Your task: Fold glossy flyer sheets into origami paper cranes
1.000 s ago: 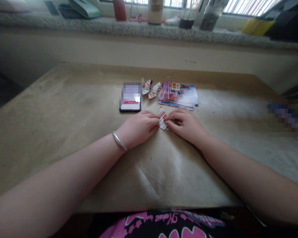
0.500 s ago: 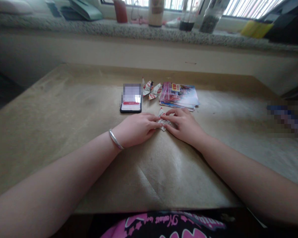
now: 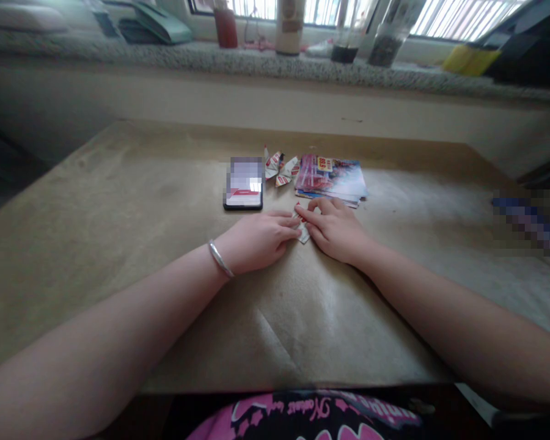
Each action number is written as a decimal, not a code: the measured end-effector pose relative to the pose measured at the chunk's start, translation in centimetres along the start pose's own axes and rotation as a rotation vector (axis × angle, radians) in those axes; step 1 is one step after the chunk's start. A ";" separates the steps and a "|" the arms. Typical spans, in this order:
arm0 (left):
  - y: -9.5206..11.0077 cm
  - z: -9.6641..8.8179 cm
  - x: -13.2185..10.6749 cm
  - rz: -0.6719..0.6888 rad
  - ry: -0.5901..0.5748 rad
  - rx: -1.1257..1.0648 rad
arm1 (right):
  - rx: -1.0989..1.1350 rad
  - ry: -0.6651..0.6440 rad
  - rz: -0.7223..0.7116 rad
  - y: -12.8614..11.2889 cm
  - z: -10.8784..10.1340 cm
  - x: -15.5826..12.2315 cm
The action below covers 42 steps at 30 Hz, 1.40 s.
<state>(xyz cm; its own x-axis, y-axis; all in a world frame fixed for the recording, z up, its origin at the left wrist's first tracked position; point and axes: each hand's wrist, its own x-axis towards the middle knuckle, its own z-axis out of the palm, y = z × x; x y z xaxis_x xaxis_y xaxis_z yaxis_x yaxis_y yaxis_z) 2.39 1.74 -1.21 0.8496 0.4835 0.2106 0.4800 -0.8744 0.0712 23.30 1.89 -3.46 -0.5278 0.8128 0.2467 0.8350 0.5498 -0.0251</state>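
Note:
A small folded paper (image 3: 304,235), white with red print and a pointed top, lies flat on the table between my hands. My left hand (image 3: 261,240) comes in from the left, its fingertips and thumb holding the paper's left side down. From the other side, my right hand (image 3: 334,229) presses on it, index finger stretched across the upper part and thumb near the lower right edge. The fingers cover much of the paper, so its full shape is hidden. Just behind are folded paper figures (image 3: 284,173) in the same white and red print.
A phone (image 3: 244,183) with a lit screen lies left of the paper figures. To their right is a stack of printed cards (image 3: 334,177). A blurred blue item (image 3: 529,226) rests at the table's right edge. Bottles and jars (image 3: 288,27) line the stone windowsill (image 3: 256,61).
My right index finger has slid up toward the tip of the folded paper. The paper looks narrower now. My left fingers have shifted slightly right, and the camera view has tilted a little.

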 end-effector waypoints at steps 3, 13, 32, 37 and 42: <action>0.0 0.0 -0.1 -0.009 0.001 -0.032 | 0.001 -0.006 0.004 0.4 0.1 0.7; 0.8 -0.2 0.1 -0.086 -0.034 -0.048 | 0.078 0.030 0.001 1.5 0.8 1.7; 0.5 0.0 -0.2 0.001 -0.095 -0.082 | 0.106 0.048 -0.073 -0.1 -1.2 -2.3; -0.7 -0.4 -0.5 0.080 -0.109 -0.141 | 0.065 0.051 -0.122 0.1 -1.6 -2.2; -1.4 -0.6 -0.6 0.067 -0.135 -0.170 | 0.054 0.125 -0.251 0.1 -1.8 -2.2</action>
<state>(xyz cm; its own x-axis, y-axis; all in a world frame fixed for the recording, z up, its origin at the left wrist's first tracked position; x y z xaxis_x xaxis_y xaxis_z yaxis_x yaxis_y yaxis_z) 1.05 2.67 -0.88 0.9056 0.4147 0.0886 0.3871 -0.8937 0.2269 24.78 -0.21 -2.26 -0.6911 0.6215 0.3689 0.6690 0.7432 0.0012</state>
